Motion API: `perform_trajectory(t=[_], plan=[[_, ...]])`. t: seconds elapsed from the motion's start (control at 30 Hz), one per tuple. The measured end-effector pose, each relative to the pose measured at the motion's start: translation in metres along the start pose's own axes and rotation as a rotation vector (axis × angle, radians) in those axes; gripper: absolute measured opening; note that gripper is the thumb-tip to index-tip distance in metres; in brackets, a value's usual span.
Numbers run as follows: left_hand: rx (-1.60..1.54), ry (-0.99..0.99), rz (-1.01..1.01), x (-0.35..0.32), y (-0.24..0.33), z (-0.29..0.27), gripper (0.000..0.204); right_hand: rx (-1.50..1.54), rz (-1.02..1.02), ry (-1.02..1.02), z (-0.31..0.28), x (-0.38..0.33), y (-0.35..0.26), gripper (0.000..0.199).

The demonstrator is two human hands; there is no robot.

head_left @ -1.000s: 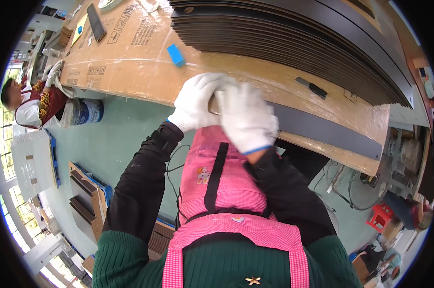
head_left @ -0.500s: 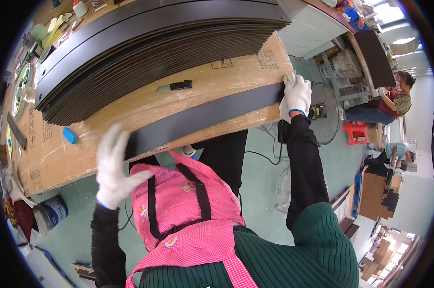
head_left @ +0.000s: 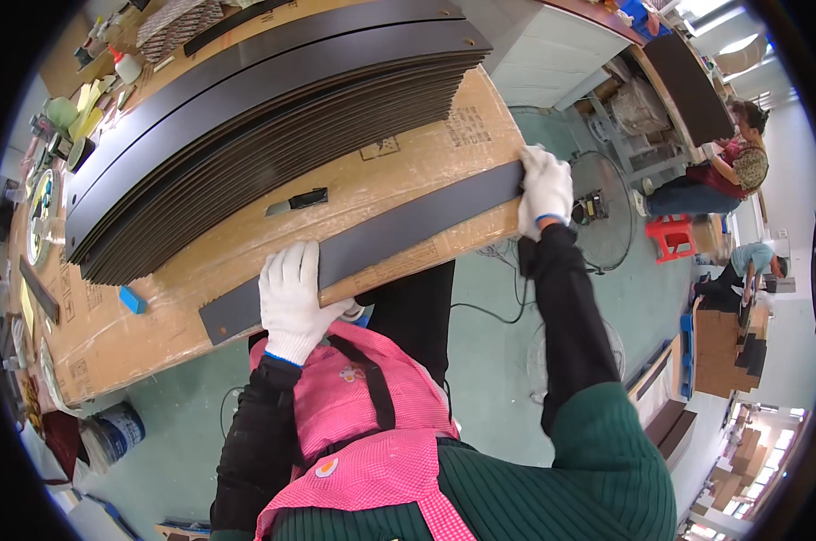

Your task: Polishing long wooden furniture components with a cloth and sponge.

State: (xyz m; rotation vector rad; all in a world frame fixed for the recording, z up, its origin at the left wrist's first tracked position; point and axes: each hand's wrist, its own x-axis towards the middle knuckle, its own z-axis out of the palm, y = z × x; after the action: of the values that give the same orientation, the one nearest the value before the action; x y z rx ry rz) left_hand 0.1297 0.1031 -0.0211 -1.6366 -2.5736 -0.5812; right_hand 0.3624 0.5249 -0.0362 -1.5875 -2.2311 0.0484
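When starting from the fingers (head_left: 286,261), got the left hand (head_left: 298,302) palm down over the dark strip (head_left: 417,221), just in from its left end: fingers straight and close together, not wrapped around anything, probably just pressing to prevent sliding. Got the right hand (head_left: 545,191) bent over the strip's right end, by the right edge of the counter (head_left: 435,158), maybe as a stop. Can't tell how tightly curled, or whether gripping anything else. Can place the strip flat along the near side, slanting a bit, likely for easy reach with both arms. Just beyond it, can see a black-handled blade (head_left: 297,201), seemingly parked there to be handy. Farther back, notice the big stack of dark panels (head_left: 273,144), maybe kept far for working room up front. Also spot a small blue block (head_left: 132,300) near the stack's left end. Off to the right, see a red stool (head_left: 669,236) by a co-worker (head_left: 737,171).
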Motion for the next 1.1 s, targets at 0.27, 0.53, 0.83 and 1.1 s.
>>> perform_trajectory(t=[0.27,0.53,0.83,1.1], plan=[[0.04,-0.069,-0.037,-0.029,-0.008,-0.027,0.079,1.147,0.406,-0.24,0.01,-0.058,0.118,0.032],[0.033,-0.15,-0.089,0.007,-0.041,-0.063,0.059,1.138,0.58,-0.079,-0.035,-0.158,0.086,0.033],[-0.001,0.078,-0.089,-0.007,-0.046,-0.012,0.079,0.309,-0.692,-0.207,-0.087,-0.194,-0.214,0.033],[0.029,0.102,-0.077,-0.007,-0.043,-0.014,0.075,0.013,-0.714,-0.068,-0.024,-0.099,-0.135,0.019]])
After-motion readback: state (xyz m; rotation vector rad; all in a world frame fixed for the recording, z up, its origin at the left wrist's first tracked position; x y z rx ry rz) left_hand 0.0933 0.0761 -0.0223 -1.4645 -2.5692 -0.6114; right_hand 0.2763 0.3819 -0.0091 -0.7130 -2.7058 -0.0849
